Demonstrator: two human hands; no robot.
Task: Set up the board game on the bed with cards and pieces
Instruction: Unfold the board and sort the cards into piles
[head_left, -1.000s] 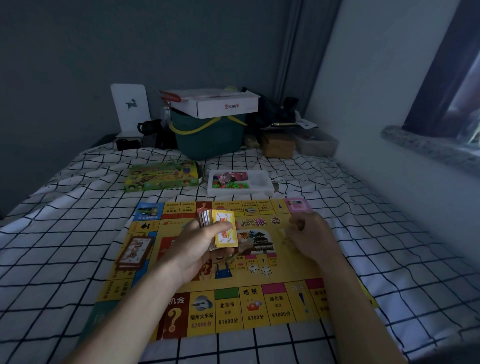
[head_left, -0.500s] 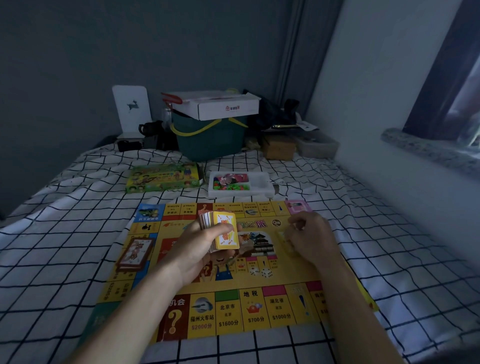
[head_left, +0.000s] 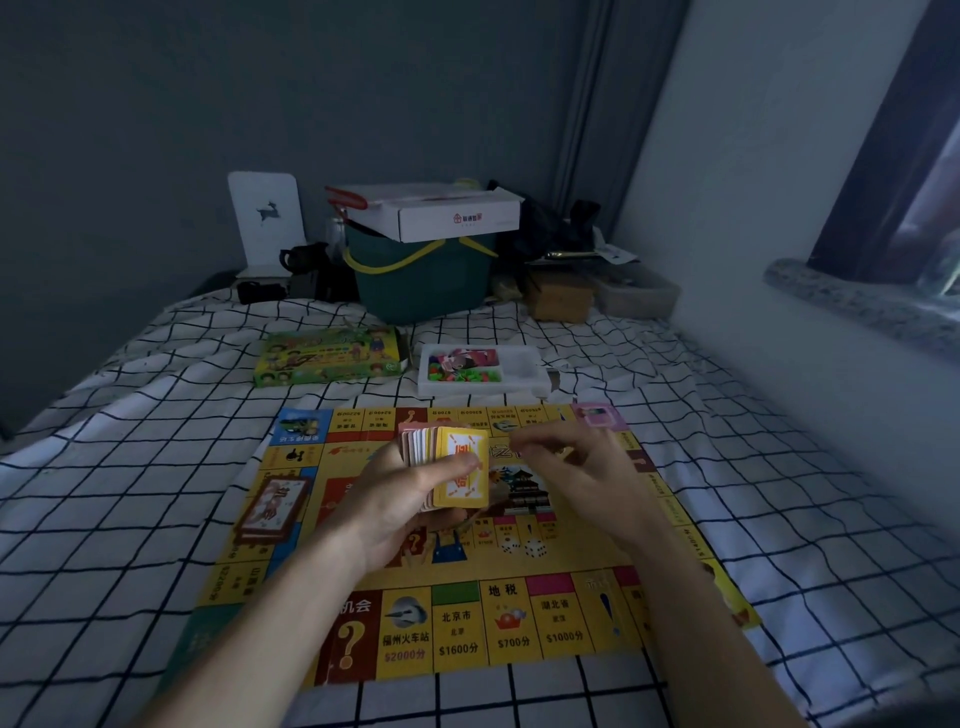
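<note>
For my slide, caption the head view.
Left hand grips card stack above game board; right hand reaches in.

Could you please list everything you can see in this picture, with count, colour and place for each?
Paper game board: one, mostly yellow, flat on the bed, near centre.
Stack of game cards: one, yellow card on top, held over the board.
White plastic tray of small coloured pieces: one, beyond the board's far edge.
Green cardboard game box: one, left of the tray.
Pink card: one, on the board's far right corner.
Dark green plastic bin with yellow handle: one, at the head of the bed.
White cardboard box: one, on top of the bin.
Black-gridded white bedsheet: one, under everything.
Left hand: grips the cards.
Right hand: fingers curled beside the stack; whether it holds anything is unclear.
</note>
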